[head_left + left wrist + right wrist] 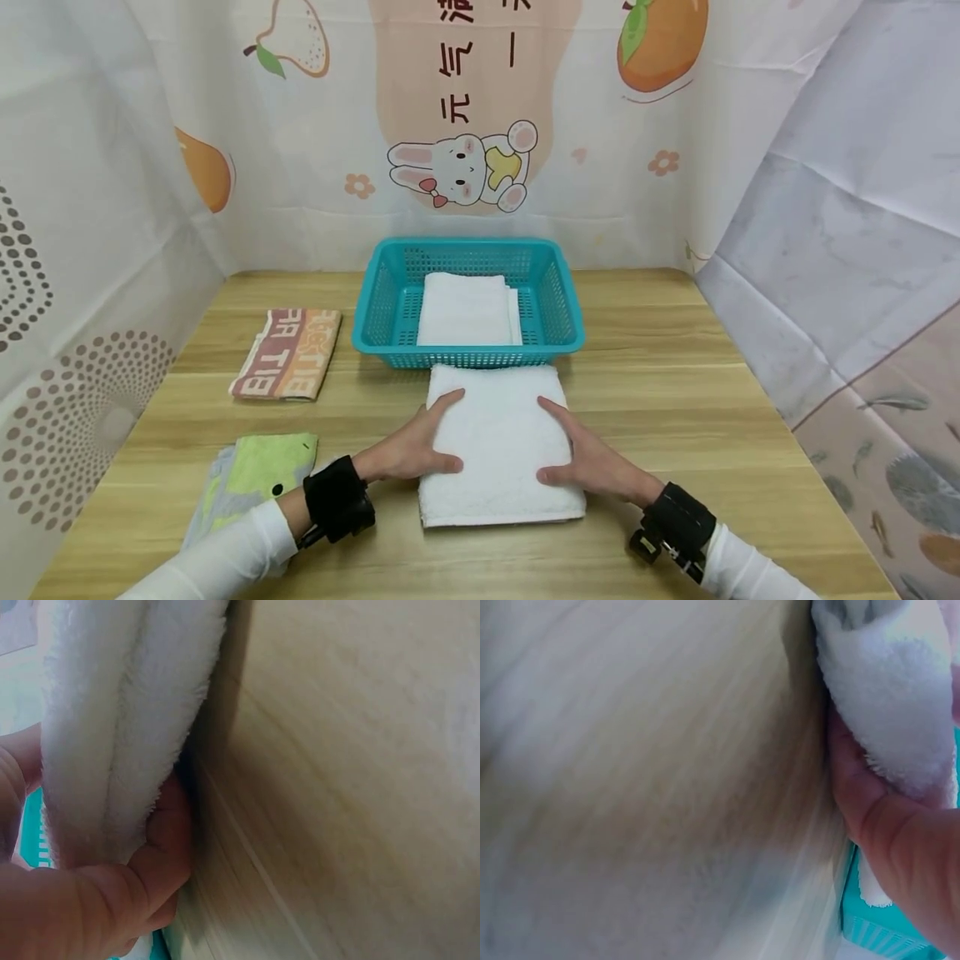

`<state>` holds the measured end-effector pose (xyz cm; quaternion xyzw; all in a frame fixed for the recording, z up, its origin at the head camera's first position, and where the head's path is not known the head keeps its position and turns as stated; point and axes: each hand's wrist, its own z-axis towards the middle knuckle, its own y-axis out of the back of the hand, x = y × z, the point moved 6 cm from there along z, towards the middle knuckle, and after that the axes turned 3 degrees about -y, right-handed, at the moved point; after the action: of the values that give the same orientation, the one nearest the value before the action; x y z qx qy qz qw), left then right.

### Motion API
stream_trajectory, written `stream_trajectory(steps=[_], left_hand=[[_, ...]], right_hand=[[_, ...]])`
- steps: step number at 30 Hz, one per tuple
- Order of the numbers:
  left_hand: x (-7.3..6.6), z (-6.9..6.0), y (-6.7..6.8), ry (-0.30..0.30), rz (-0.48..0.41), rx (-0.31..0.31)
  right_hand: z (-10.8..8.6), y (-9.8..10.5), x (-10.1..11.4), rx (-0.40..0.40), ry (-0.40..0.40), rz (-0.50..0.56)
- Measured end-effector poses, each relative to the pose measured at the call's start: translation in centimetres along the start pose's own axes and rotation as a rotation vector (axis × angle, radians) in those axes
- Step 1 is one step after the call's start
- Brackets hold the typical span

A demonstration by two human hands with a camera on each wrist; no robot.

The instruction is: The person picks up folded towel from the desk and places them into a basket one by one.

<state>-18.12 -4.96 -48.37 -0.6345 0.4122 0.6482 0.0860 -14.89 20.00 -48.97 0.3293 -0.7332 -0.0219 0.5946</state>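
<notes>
A folded white towel (501,450) lies on the table in front of the basket, its far edge close to the basket's near wall. My left hand (408,446) grips its left side, thumb and a finger on top. In the left wrist view, other fingers (169,840) curl beneath the thick fold. On the opposite side my right hand (592,458) holds the towel the same way. The right wrist view shows fingers (855,780) tucked under the rounded edge. Some fingertips are hidden below the cloth.
A teal plastic basket (365,312) stands at the back with another folded white towel (465,308) inside. To the left lie a folded red-and-orange lettered towel (287,354) and a green-and-grey towel (270,462), partly covered by my left forearm. Printed curtains (300,167) enclose the table.
</notes>
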Motion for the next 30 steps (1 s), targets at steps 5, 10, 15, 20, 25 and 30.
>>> stream_trajectory(steps=[5, 10, 15, 20, 25, 30], left_hand=[[0.4, -0.5, -0.1, 0.013, -0.008, -0.001], [0.5, -1.0, 0.1, 0.012, -0.023, -0.002], [0.3, -1.1, 0.4, -0.003, -0.024, -0.001], [0.2, -1.5, 0.6, -0.004, -0.023, 0.002], [0.4, -1.9, 0.9, 0.02, -0.015, -0.01], [0.3, -2.5, 1.2, 0.035, 0.003, -0.022]], right_hand=[[0.0, -0.5, 0.1, 0.009, -0.009, 0.012], [0.1, -0.8, 0.4, 0.008, -0.003, 0.018], [0.2, -0.9, 0.6, 0.005, -0.009, 0.013], [0.4, -1.1, 0.8, 0.009, -0.029, 0.011], [0.5, -1.5, 1.2, 0.026, -0.026, 0.012], [0.3, -1.8, 1.8, 0.042, -0.004, -0.006]])
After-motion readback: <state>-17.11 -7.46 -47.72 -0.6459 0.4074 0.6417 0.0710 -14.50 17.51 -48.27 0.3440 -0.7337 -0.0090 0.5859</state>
